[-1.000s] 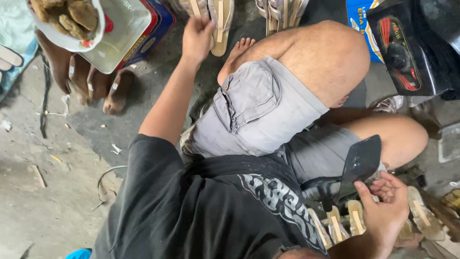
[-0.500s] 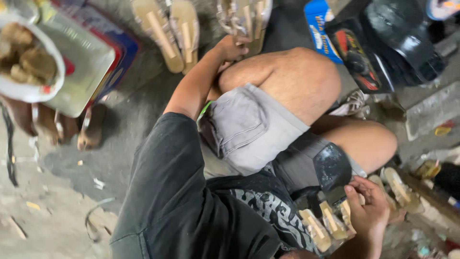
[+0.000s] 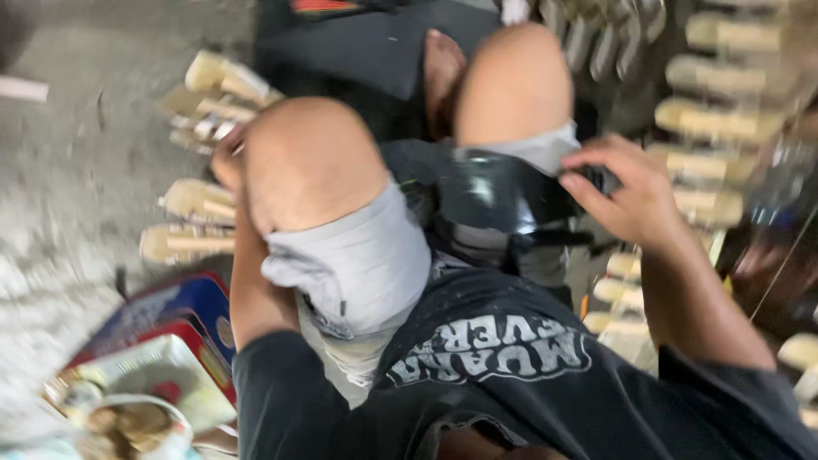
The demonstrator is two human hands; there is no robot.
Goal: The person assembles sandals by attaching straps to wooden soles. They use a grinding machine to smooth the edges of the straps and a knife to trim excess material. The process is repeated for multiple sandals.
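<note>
I sit on the floor in a black shirt and grey shorts, knees raised. My right hand point(image 3: 626, 192) grips a glossy black piece of sheet material point(image 3: 494, 194) held over my lap between my knees. My left arm runs down the outside of my left knee. My left hand point(image 3: 226, 158) is mostly hidden behind that knee, at a cluster of tan sandal soles point(image 3: 200, 204) lying on the concrete floor. Whether it holds one I cannot tell. The picture is blurred.
More tan sandal soles point(image 3: 724, 119) lie in rows at the right. A blue and red box point(image 3: 183, 311) with a metal tray point(image 3: 149, 366) and a bowl of food point(image 3: 128, 426) sits at the lower left. Dark material point(image 3: 358, 51) lies ahead of my knees.
The view has swung round sharply. My right hand has brought the black piece from beside my thigh up over my lap. My left hand stays at the soles on the floor.
</note>
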